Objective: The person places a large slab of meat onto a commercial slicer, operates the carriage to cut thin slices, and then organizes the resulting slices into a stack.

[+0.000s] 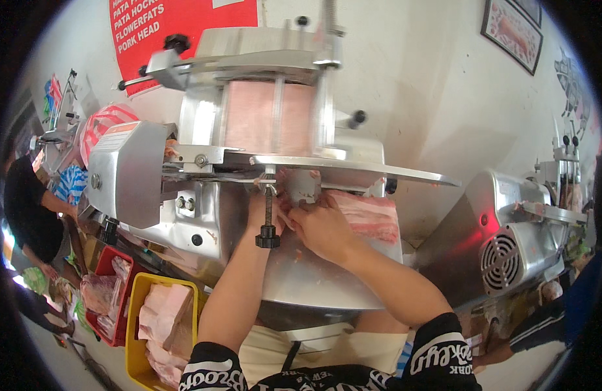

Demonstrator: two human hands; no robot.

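A metal meat slicer stands in front of me, a pale pink slab of pork held in its motion-blurred carriage. Both hands are beneath the long metal edge plate, close together. My left hand is partly covered by a threaded rod with a black knob, and its fingers are mostly hidden. Curled and pinched, the fingers of my right hand meet the left hand; what they hold, if anything, is too small to tell. Sliced pork belly lies on the metal tray beside my right hand.
On the lower left are a yellow crate with pork pieces and a red crate with bagged meat. A second slicer stands at right. Other people are at the left edge; another person's arm shows at lower right.
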